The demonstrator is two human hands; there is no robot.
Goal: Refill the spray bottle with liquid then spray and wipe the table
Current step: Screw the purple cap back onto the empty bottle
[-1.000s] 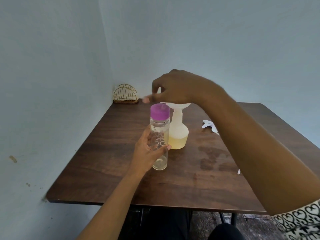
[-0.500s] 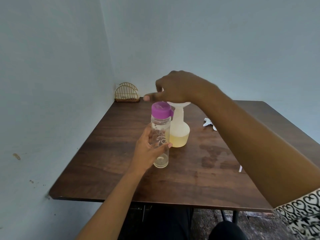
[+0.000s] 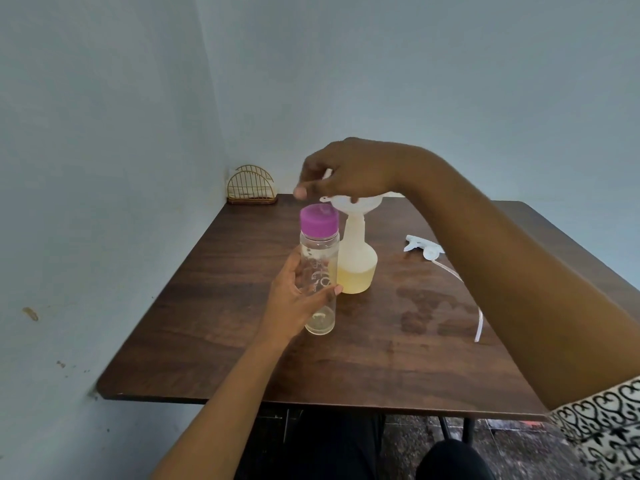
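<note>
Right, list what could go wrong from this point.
1. The right hand grips the funnel sitting in the spray bottle; lifting it could tip the bottle or drip onto the table.
2. The sprayer head lies beside the right forearm; a sweep might knock it.
3. The left hand holds the clear bottle one-handed; it might slip.

The right hand (image 3: 349,171) now sits higher above the purple cap (image 3: 318,220), its fingers lifted clear of it and over the funnel (image 3: 349,204). With the arm shifted, the spray head (image 3: 424,249) and its tube (image 3: 479,322) show on the table (image 3: 214,341).
</note>
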